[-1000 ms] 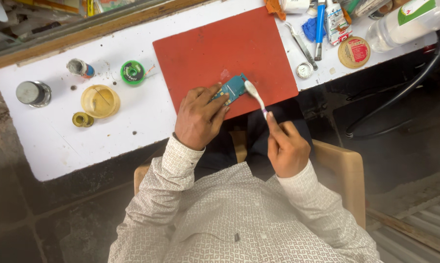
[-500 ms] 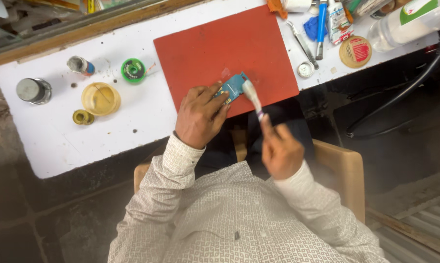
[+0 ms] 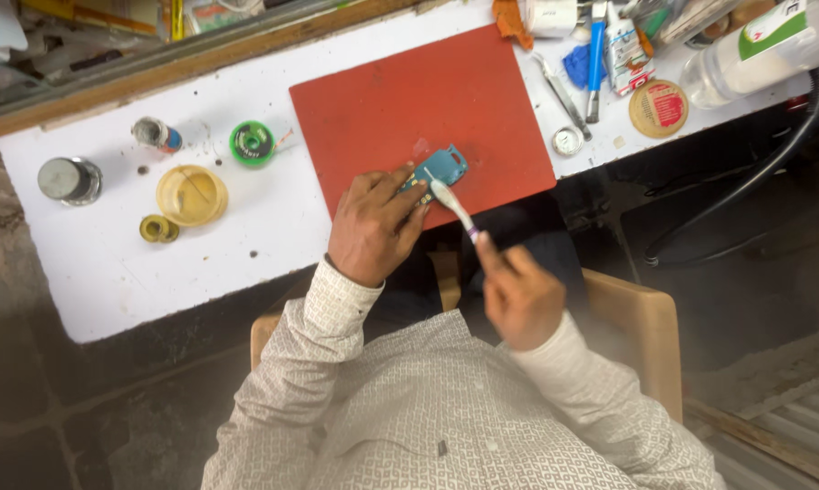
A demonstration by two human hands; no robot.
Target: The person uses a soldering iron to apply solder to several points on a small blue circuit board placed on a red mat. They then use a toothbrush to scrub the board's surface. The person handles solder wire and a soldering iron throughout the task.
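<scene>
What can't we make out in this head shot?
- Near end of the teal part: covered by the left hand.
- Brush handle end: hidden inside the right hand.
- Bristles: too small to tell whether they touch the part.
- Bottle top right: cut off by the frame edge.
- Items above the red mat: cropped by the top edge.

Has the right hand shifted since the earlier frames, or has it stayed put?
Yes. The right hand, holding the toothbrush, has dropped slightly lower, away from the red mat, toward the person's body.
</scene>
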